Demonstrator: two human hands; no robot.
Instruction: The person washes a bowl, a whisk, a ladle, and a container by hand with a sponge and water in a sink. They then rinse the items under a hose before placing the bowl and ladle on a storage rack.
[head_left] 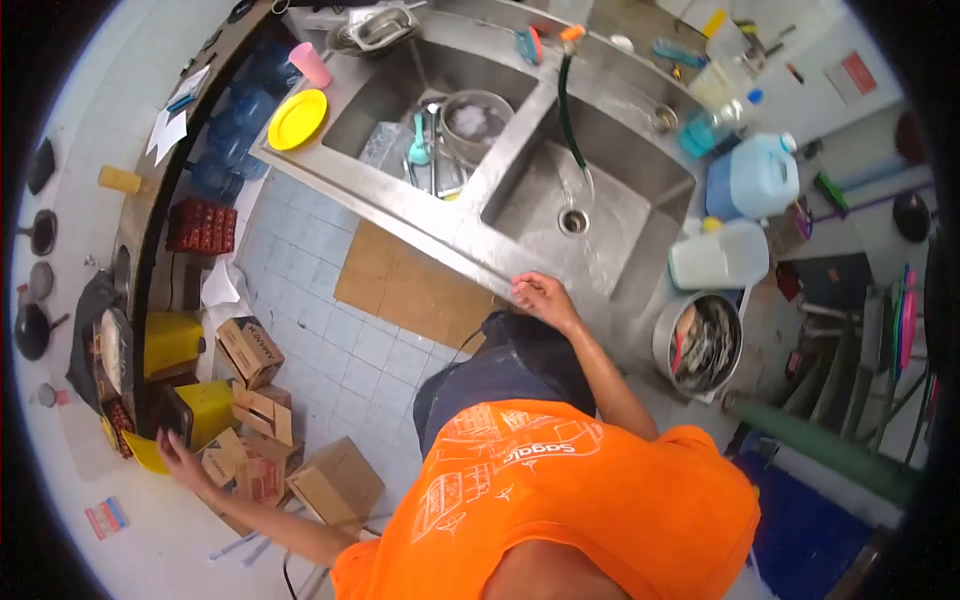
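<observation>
On the left, my left hand (pixel 182 462) reaches out with its fingers apart, beside a yellow curved object (pixel 148 453); whether they touch is unclear. My right hand (pixel 541 298) is at the front rim of the steel sink (pixel 455 238), its fingers loosely bent and apart, with nothing visible in them. Beyond it, water runs from a dark green hose (pixel 567 115) into the right basin (pixel 625 215). The left basin holds a metal pot (pixel 478 118) with foamy contents and a turquoise utensil (pixel 418 145).
A yellow plate (pixel 297 120) and pink cup (pixel 310 64) sit on the sink's left end. At the right stand a blue-liquid jug (pixel 752 177) and a pot of utensils (pixel 698 345). Cardboard boxes (pixel 337 484) and a flat brown sheet (pixel 405 285) lie on the floor.
</observation>
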